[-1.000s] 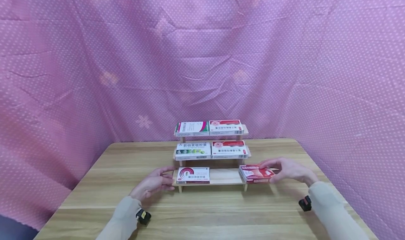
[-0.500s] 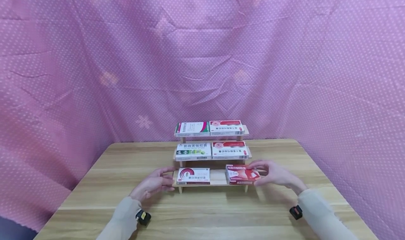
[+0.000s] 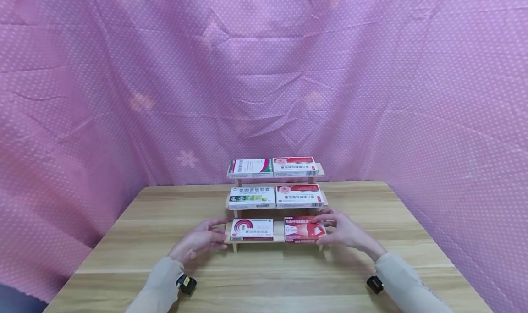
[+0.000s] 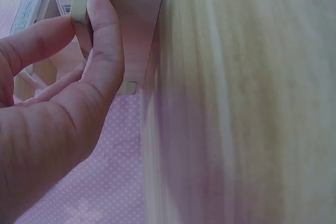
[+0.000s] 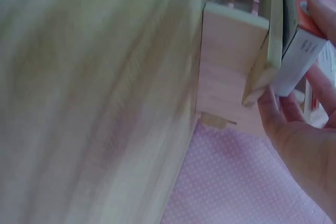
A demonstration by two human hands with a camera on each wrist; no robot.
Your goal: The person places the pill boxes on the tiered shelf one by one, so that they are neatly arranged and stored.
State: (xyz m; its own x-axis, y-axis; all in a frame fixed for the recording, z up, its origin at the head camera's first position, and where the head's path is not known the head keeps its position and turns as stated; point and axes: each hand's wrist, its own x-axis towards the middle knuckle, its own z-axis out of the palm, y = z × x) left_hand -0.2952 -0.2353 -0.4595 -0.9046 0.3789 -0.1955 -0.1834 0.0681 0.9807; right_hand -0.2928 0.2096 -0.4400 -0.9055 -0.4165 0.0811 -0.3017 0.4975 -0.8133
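Note:
A red medicine box (image 3: 304, 230) lies at the right of the bottom tier of a three-tier wooden display stand (image 3: 278, 232). My right hand (image 3: 345, 233) holds it by its right end; the right wrist view shows the box's white end (image 5: 299, 61) between the fingers, just over the board. With my left hand (image 3: 200, 240) I pinch the left end of the bottom board (image 4: 81, 14), thumb and fingers on opposite faces. Beside it on that tier lies a white box with red arcs (image 3: 252, 229), apart from the red one.
On the middle tier are a white-and-green box (image 3: 251, 197) and a red-and-white box (image 3: 299, 195). The top tier bears a green-and-magenta box (image 3: 250, 166) and another red-and-white one (image 3: 294, 164). A pink dotted cloth (image 3: 264, 74) hangs behind the wooden table (image 3: 264, 276).
My right hand has moved the red box leftward, from overhanging the bottom tier's right end to lying over it, nearer the white box. The left hand stays at the stand's left end.

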